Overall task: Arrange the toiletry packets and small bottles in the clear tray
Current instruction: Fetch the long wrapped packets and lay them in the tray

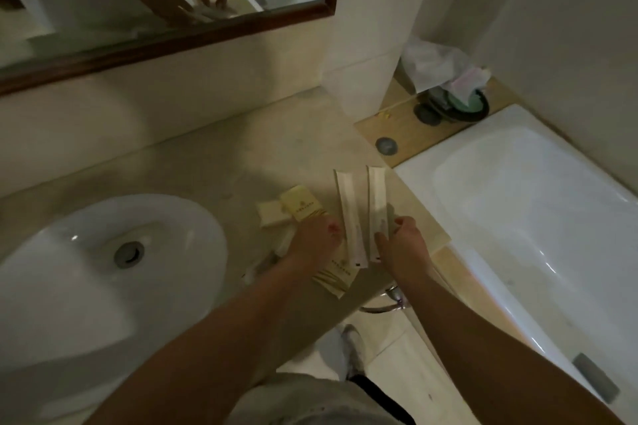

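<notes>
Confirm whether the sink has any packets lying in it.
No: the sink basin is bare, and the packets lie on the counter to its right.

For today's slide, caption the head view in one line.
Both hands, left and right, line up long white packets beside the sink.

Head view looks steeply down – close over the counter (214, 162).

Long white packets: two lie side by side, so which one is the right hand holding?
The right hand pinches the long white packet nearer the bathtub; the other long packet lies beside the left hand.
</notes>
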The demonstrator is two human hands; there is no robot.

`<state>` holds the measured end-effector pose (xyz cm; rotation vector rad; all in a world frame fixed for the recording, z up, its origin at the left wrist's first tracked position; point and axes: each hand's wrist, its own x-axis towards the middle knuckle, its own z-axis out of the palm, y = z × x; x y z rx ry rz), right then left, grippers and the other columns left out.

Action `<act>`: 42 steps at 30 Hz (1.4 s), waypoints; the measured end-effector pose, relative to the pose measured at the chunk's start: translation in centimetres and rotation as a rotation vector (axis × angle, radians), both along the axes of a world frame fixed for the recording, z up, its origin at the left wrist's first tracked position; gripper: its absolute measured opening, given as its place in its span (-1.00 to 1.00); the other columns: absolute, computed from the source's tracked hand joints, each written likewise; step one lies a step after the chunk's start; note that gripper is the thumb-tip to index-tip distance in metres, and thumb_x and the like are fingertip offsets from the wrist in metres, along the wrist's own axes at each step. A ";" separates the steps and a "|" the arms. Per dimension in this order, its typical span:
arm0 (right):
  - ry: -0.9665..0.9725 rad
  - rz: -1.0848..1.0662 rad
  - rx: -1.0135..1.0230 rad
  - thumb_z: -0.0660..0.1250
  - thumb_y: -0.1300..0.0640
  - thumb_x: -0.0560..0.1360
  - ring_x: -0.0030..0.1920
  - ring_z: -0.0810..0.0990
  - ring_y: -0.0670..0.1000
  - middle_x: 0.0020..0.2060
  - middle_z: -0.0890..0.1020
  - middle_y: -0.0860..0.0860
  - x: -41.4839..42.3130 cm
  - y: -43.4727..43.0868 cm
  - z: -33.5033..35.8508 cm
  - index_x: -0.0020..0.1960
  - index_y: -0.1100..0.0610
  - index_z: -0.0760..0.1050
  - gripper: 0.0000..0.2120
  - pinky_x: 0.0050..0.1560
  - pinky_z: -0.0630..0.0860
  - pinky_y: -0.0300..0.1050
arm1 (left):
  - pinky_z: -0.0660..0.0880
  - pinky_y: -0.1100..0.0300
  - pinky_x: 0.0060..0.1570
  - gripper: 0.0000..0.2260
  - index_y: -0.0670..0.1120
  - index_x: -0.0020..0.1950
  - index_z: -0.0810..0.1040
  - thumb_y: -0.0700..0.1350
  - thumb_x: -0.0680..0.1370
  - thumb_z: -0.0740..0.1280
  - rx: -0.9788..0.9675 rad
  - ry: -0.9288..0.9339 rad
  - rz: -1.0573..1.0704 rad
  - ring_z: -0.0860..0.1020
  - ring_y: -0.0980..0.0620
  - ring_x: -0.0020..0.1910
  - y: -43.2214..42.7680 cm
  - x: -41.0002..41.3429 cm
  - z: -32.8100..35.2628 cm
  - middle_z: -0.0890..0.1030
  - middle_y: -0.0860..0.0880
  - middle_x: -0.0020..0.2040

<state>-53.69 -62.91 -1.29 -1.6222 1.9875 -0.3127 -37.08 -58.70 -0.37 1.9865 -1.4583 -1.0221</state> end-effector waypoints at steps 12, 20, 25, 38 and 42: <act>-0.136 0.335 0.203 0.40 0.00 0.35 -0.30 0.62 0.04 -0.33 0.62 0.01 -2.6 -6.9 -3.2 -0.15 0.12 0.61 -0.81 -0.26 0.60 -0.04 | 0.53 0.06 -0.12 -0.73 -0.12 0.07 0.50 -0.02 0.45 0.36 0.310 -0.280 0.327 0.62 -0.11 -0.03 -6.8 -6.3 -1.4 0.59 -0.08 -0.08; -0.318 0.381 0.276 0.42 0.04 0.47 -0.26 0.54 -0.10 -0.20 0.59 -0.04 -2.8 -7.4 -0.3 0.03 0.14 0.54 -0.79 -0.36 0.38 -0.27 | 0.55 0.10 -0.07 -0.71 -0.19 0.10 0.54 -0.04 0.47 0.39 0.409 -0.140 0.383 0.60 -0.10 -0.01 -7.4 -6.2 0.3 0.61 -0.12 0.01; -0.520 0.452 0.260 0.40 0.09 0.50 -0.24 0.57 -0.19 -0.21 0.60 -0.13 1.7 -4.2 4.4 0.04 0.06 0.51 -0.86 -0.36 0.46 -0.32 | 0.59 0.10 -0.12 -0.87 -0.19 -0.02 0.61 -0.22 0.46 0.41 0.204 0.355 0.666 0.61 -0.03 -0.17 -2.1 -1.8 3.8 0.65 -0.14 -0.09; -0.586 1.056 0.355 0.42 0.16 0.48 -0.17 0.68 -0.06 -0.20 0.69 -0.06 23.5 24.5 11.0 -0.03 0.13 0.61 -0.92 -0.29 0.55 -0.28 | 0.62 0.16 -0.28 -0.78 -0.30 0.11 0.57 -0.41 0.48 0.31 -0.363 0.890 1.222 0.70 -0.03 -0.18 33.8 14.0 10.5 0.68 -0.19 -0.03; -0.588 1.157 0.410 0.41 0.14 0.49 -0.13 0.71 0.03 -0.15 0.72 0.01 28.2 34.0 10.7 -0.01 0.13 0.64 -0.89 -0.18 0.62 -0.05 | 0.64 0.12 -0.23 -0.76 -0.26 0.12 0.56 -0.41 0.49 0.28 -0.427 0.847 1.345 0.69 -0.02 -0.17 43.9 17.1 10.8 0.68 -0.16 -0.04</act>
